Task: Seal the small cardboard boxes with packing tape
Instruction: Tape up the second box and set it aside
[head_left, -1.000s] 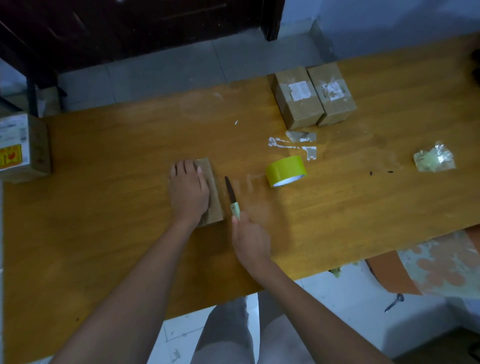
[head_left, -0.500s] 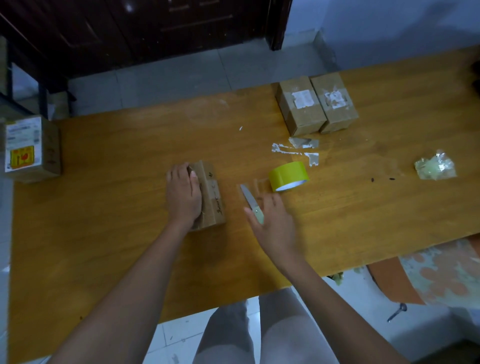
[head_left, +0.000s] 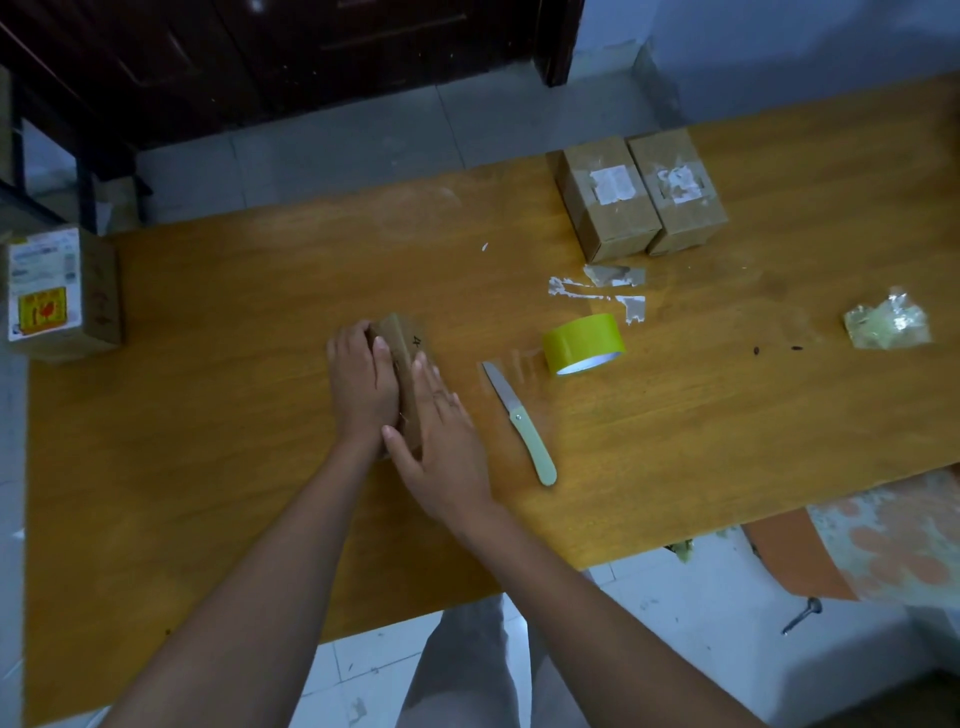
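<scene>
A small cardboard box (head_left: 404, 358) sits tilted on the wooden table (head_left: 208, 338), between my two hands. My left hand (head_left: 363, 387) grips its left side, thumb over the top. My right hand (head_left: 441, 436) lies flat against its right side with straight fingers. A knife (head_left: 519, 422) with a pale green handle rests on the table just right of my right hand. The yellow tape roll (head_left: 583, 343) stands further right. Two taped boxes (head_left: 641, 195) sit side by side at the back.
A larger labelled carton (head_left: 62, 293) stands at the table's left edge. Torn tape scraps (head_left: 602, 291) lie between the tape roll and the two boxes. A crumpled wad of clear tape (head_left: 888, 325) lies at the right. The table's front edge runs near my legs.
My right hand let go of the knife, left it on the table, and moved left onto the box. The box has tipped up between both hands.
</scene>
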